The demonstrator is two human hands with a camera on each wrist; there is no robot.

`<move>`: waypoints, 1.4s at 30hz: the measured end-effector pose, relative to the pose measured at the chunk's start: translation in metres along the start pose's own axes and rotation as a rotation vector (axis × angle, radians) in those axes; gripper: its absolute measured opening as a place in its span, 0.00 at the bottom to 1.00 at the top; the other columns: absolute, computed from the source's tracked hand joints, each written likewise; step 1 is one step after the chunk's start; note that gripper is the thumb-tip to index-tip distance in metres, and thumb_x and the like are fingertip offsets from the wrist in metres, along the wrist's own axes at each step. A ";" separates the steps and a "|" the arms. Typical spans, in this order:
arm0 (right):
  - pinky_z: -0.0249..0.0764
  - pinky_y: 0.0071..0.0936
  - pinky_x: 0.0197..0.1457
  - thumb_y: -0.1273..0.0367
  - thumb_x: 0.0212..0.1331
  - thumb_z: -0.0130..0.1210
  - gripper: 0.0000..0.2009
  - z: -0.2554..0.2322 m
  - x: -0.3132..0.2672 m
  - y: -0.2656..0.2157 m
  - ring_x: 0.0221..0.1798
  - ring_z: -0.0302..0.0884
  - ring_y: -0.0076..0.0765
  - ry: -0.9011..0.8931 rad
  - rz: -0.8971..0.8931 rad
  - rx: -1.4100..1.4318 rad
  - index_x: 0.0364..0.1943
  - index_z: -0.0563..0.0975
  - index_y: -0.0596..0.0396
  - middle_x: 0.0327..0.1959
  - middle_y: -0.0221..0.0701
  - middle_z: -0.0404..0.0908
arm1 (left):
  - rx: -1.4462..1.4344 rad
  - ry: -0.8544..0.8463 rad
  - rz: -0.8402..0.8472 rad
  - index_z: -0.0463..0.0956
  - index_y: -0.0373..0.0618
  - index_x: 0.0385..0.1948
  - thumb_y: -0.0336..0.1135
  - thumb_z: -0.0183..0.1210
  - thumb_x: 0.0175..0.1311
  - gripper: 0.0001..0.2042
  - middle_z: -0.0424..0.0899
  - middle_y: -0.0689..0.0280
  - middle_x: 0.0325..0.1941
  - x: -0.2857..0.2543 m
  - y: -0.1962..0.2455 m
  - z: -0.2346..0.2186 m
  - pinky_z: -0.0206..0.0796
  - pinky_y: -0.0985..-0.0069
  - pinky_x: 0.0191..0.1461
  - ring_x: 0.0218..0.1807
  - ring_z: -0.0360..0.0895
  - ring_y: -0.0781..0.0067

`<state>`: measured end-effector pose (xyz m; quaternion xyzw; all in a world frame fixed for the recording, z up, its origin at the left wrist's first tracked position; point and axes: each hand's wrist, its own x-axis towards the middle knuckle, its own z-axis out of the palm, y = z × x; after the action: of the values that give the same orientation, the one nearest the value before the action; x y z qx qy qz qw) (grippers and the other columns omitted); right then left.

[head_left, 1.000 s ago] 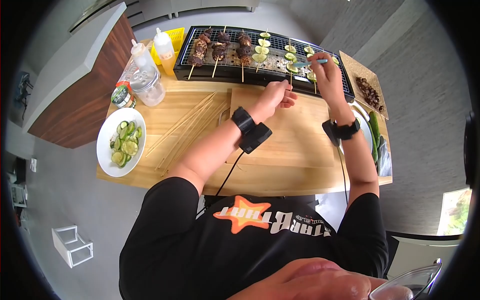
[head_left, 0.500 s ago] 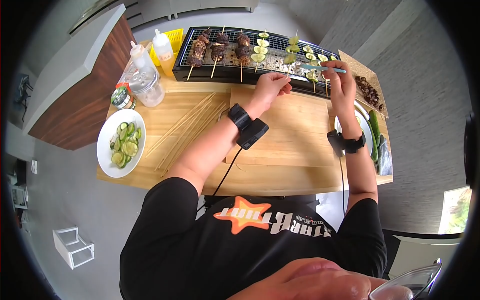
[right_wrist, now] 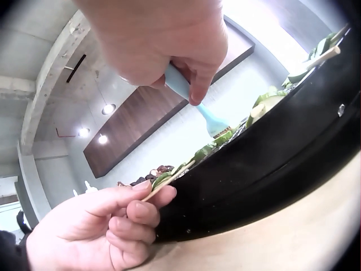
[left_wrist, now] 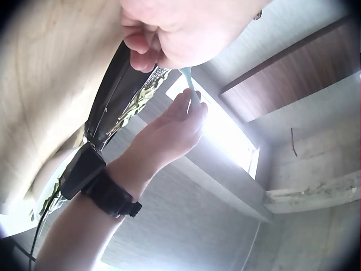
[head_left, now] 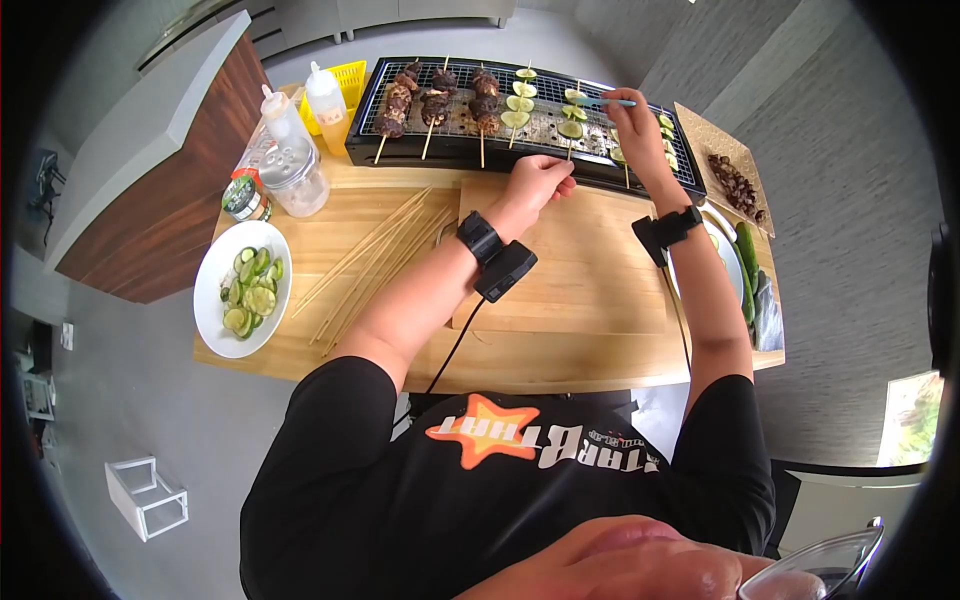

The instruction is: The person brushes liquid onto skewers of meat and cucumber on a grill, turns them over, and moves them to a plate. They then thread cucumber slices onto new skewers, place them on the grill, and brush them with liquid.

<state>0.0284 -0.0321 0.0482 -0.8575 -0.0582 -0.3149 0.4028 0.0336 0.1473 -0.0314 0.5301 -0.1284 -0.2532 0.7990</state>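
Observation:
My left hand (head_left: 538, 184) pinches the bare lower end of a bamboo skewer (right_wrist: 151, 194) at the grill's front edge. Threaded on that skewer are thin green cucumber slices (head_left: 570, 130), lying over the wire rack. My right hand (head_left: 638, 132) grips a light blue basting brush (right_wrist: 194, 107) by its handle. In the right wrist view, the bristles come down right at the cucumber slices. The long black grill (right_wrist: 271, 180) also carries meat skewers (head_left: 397, 103) on its left and more cucumber skewers, some partly behind my right arm.
Bare bamboo skewers (head_left: 370, 250) lie beside a cutting board (head_left: 580, 270). At left stand a white bowl (head_left: 207, 300) of cucumber slices, a shaker jar (head_left: 297, 185) and squeeze bottles (head_left: 327, 95). A brown tray (head_left: 700, 125) and whole cucumbers (head_left: 747, 265) sit at right.
The left hand lifted and turned the cucumber skewer, which now lies on the rack slightly further left. The right hand drew the brush back, then moved it forward and left over the upper slices.

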 end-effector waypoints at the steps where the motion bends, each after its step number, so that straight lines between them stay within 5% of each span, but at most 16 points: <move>1: 0.68 0.26 0.32 0.68 0.66 0.49 0.10 0.001 -0.001 -0.001 0.27 0.71 0.26 -0.022 -0.003 0.022 0.46 0.72 0.58 0.27 0.36 0.79 | 0.001 -0.004 0.001 0.79 0.40 0.34 0.36 0.61 0.61 0.08 0.81 0.68 0.26 0.001 0.000 0.000 0.63 0.85 0.27 0.25 0.75 0.82; 12: 0.68 0.23 0.35 0.71 0.65 0.48 0.08 -0.023 -0.055 -0.057 0.31 0.71 0.23 -0.147 -0.039 0.041 0.43 0.71 0.60 0.38 0.35 0.80 | 0.042 0.003 0.000 0.78 0.42 0.33 0.39 0.61 0.61 0.10 0.80 0.69 0.23 -0.001 0.002 0.000 0.62 0.85 0.24 0.22 0.74 0.82; 18: 0.68 0.24 0.35 0.69 0.66 0.48 0.09 -0.055 -0.028 -0.026 0.29 0.71 0.24 0.068 -0.044 0.077 0.45 0.72 0.59 0.29 0.34 0.79 | -0.066 -0.114 -0.328 0.77 0.42 0.34 0.45 0.56 0.65 0.14 0.81 0.68 0.25 -0.003 0.015 0.006 0.65 0.84 0.24 0.23 0.76 0.79; 20: 0.68 0.25 0.34 0.68 0.66 0.49 0.10 -0.061 -0.006 -0.013 0.27 0.71 0.27 0.052 0.068 -0.131 0.45 0.71 0.59 0.24 0.35 0.76 | -0.101 -0.249 -0.438 0.76 0.41 0.37 0.46 0.53 0.67 0.15 0.82 0.64 0.30 -0.015 0.013 0.022 0.68 0.81 0.27 0.27 0.78 0.76; 22: 0.68 0.29 0.33 0.66 0.66 0.49 0.11 -0.060 0.008 0.016 0.26 0.71 0.32 0.001 0.032 -0.154 0.45 0.71 0.58 0.23 0.38 0.75 | -0.155 -0.310 -0.430 0.73 0.41 0.42 0.45 0.51 0.68 0.15 0.82 0.59 0.38 -0.022 0.010 0.038 0.74 0.74 0.40 0.36 0.80 0.69; 24: 0.69 0.24 0.40 0.67 0.67 0.48 0.10 -0.061 0.012 0.021 0.34 0.71 0.26 -0.128 0.091 -0.211 0.47 0.71 0.57 0.32 0.36 0.79 | -0.218 -0.278 -0.393 0.71 0.40 0.41 0.41 0.50 0.69 0.13 0.81 0.55 0.41 -0.026 0.008 0.058 0.75 0.69 0.44 0.39 0.81 0.63; 27: 0.69 0.25 0.38 0.67 0.66 0.48 0.10 -0.065 0.006 -0.002 0.31 0.71 0.27 -0.119 0.117 -0.206 0.46 0.72 0.57 0.29 0.36 0.77 | -0.332 -0.213 -0.334 0.70 0.39 0.38 0.38 0.50 0.69 0.10 0.81 0.52 0.42 -0.015 0.000 0.071 0.75 0.65 0.47 0.41 0.81 0.58; 33: 0.68 0.31 0.29 0.69 0.63 0.50 0.09 -0.077 -0.027 -0.027 0.22 0.73 0.35 -0.057 0.031 -0.187 0.42 0.73 0.58 0.20 0.39 0.76 | -0.295 -0.198 -0.295 0.67 0.36 0.41 0.32 0.48 0.67 0.09 0.79 0.53 0.40 0.007 -0.009 0.082 0.77 0.69 0.46 0.39 0.80 0.62; 37: 0.70 0.30 0.32 0.69 0.62 0.50 0.08 -0.084 -0.044 -0.035 0.25 0.75 0.35 0.044 -0.018 -0.142 0.41 0.73 0.59 0.24 0.40 0.78 | -0.303 -0.181 -0.286 0.68 0.35 0.40 0.29 0.46 0.68 0.07 0.80 0.56 0.36 0.012 -0.009 0.087 0.78 0.73 0.45 0.38 0.81 0.65; 42: 0.72 0.30 0.35 0.70 0.63 0.49 0.07 -0.087 -0.065 -0.046 0.28 0.77 0.35 -0.082 0.049 -0.095 0.41 0.72 0.59 0.31 0.40 0.79 | -0.267 -0.150 -0.257 0.73 0.37 0.37 0.32 0.55 0.65 0.07 0.81 0.56 0.37 0.020 -0.014 0.086 0.76 0.73 0.48 0.41 0.81 0.64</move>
<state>-0.0830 -0.0545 0.0816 -0.8891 -0.0386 -0.2718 0.3663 0.0060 0.0646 -0.0106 0.4109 -0.0841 -0.4069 0.8115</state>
